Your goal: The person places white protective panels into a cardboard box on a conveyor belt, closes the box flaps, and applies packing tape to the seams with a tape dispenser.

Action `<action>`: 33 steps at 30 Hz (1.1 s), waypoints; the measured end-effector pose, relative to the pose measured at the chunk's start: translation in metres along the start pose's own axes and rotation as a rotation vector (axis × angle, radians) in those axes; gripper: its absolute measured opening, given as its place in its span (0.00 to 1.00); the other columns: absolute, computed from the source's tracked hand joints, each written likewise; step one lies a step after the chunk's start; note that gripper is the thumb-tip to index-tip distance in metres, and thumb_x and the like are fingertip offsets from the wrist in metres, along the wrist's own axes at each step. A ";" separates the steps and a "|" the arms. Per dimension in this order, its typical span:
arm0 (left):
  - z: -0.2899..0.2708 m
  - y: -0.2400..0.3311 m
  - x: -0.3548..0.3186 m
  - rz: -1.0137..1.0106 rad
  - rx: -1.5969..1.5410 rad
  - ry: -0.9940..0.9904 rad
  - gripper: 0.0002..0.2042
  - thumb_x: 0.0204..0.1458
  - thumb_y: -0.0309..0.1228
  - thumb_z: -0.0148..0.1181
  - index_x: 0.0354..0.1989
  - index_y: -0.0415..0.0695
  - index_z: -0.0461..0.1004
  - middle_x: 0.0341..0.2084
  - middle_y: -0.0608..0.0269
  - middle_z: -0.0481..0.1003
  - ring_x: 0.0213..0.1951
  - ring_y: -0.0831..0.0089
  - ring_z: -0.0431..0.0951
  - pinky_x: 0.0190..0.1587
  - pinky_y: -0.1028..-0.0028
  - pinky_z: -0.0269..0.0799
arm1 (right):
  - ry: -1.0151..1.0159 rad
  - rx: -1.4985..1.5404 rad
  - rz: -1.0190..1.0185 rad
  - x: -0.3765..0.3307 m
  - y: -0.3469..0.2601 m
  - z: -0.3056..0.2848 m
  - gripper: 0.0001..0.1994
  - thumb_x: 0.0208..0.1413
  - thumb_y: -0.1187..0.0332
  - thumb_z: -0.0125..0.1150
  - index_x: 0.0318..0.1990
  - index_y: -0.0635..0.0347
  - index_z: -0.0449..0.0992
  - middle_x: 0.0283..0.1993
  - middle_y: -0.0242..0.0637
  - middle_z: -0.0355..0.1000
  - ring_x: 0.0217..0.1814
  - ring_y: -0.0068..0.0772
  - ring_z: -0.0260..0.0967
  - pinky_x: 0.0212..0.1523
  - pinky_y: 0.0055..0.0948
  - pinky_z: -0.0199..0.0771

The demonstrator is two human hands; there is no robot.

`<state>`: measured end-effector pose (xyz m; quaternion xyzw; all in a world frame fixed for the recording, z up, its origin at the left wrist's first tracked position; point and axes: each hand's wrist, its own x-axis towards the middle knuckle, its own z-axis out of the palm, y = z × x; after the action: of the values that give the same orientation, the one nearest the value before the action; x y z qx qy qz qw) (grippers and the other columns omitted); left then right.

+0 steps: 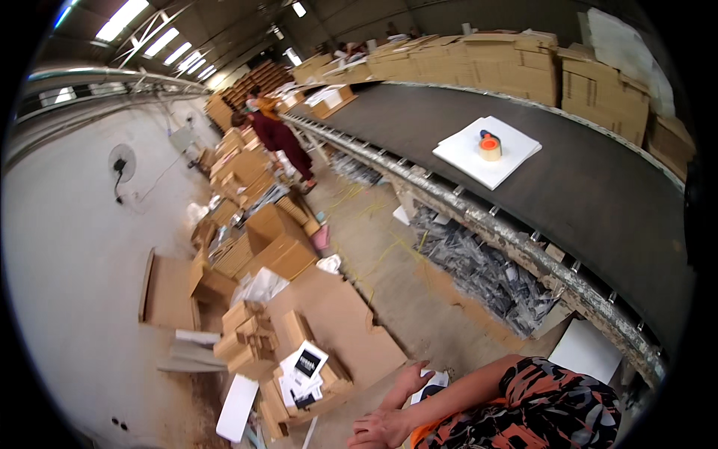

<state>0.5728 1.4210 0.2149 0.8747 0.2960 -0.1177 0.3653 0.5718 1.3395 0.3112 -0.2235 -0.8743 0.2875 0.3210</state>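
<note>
Lowest in view, the right hand (378, 432) curls loosely at the wrist of the left hand (407, 383); I cannot tell whether it grips anything. The left hand's fingers are partly spread, with nothing seen in them, just beside a white-and-dark printed item (434, 382). From the left: 1 wall fan (121, 162), small cartons (247, 340), a brown box (280, 239), 1 person in maroon (283, 138), printed cards (305, 367), then 1 tape roll (490, 150) on white sheets (516, 146) on a dark belt (591, 191).

A head-worn fisheye, tilted, looks down over the nearby fingers (360, 431) and along the conveyor (598, 206).
</note>
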 end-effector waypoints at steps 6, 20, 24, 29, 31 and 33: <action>-0.052 -0.008 0.104 0.194 0.120 -0.280 0.29 0.50 0.49 0.56 0.55 0.41 0.68 0.47 0.45 0.72 0.49 0.50 0.73 0.51 0.61 0.69 | 0.141 -0.006 0.167 0.008 0.082 -0.082 0.33 0.37 0.63 0.63 0.57 0.50 0.65 0.50 0.42 0.62 0.53 0.46 0.63 0.53 0.43 0.64; -0.183 -0.068 0.322 0.338 0.011 -0.273 0.28 0.49 0.49 0.59 0.54 0.43 0.69 0.48 0.52 0.74 0.47 0.57 0.75 0.49 0.64 0.70 | 0.864 -0.159 0.996 -0.117 0.253 -0.275 0.32 0.43 0.56 0.65 0.58 0.57 0.66 0.52 0.49 0.68 0.50 0.45 0.68 0.50 0.38 0.68; -0.206 -0.157 0.337 0.097 -0.035 -0.229 0.29 0.47 0.49 0.62 0.53 0.42 0.70 0.45 0.51 0.76 0.43 0.58 0.78 0.46 0.67 0.73 | 1.505 -0.200 1.604 -0.214 0.251 -0.352 0.23 0.45 0.65 0.63 0.51 0.64 0.71 0.40 0.48 0.75 0.37 0.34 0.74 0.39 0.32 0.74; -0.213 -0.266 0.342 -0.129 -0.091 -0.078 0.25 0.46 0.45 0.65 0.44 0.36 0.75 0.36 0.52 0.79 0.42 0.71 0.78 0.45 0.73 0.71 | 1.714 -0.856 1.814 -0.392 0.302 -0.439 0.30 0.44 0.62 0.62 0.57 0.59 0.64 0.56 0.56 0.61 0.57 0.53 0.60 0.55 0.42 0.66; -0.222 -0.349 0.314 -0.123 -0.191 0.068 0.14 0.47 0.39 0.60 0.21 0.40 0.70 0.12 0.60 0.70 0.19 0.71 0.69 0.24 0.66 0.66 | 1.769 -0.974 1.800 -0.394 0.317 -0.507 0.36 0.42 0.61 0.64 0.61 0.58 0.60 0.60 0.57 0.57 0.60 0.55 0.57 0.57 0.44 0.65; -0.242 -0.403 0.305 -0.315 -0.773 -0.058 0.18 0.57 0.34 0.54 0.53 0.39 0.65 0.44 0.48 0.74 0.38 0.64 0.77 0.26 0.72 0.73 | 1.776 -0.815 1.871 -0.400 0.323 -0.552 0.39 0.40 0.61 0.66 0.63 0.57 0.57 0.62 0.56 0.54 0.62 0.55 0.55 0.59 0.44 0.63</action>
<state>0.5704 1.9490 0.0269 0.6135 0.4383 -0.0770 0.6523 1.2972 1.5449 0.2765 -0.9173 0.0828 -0.1215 0.3700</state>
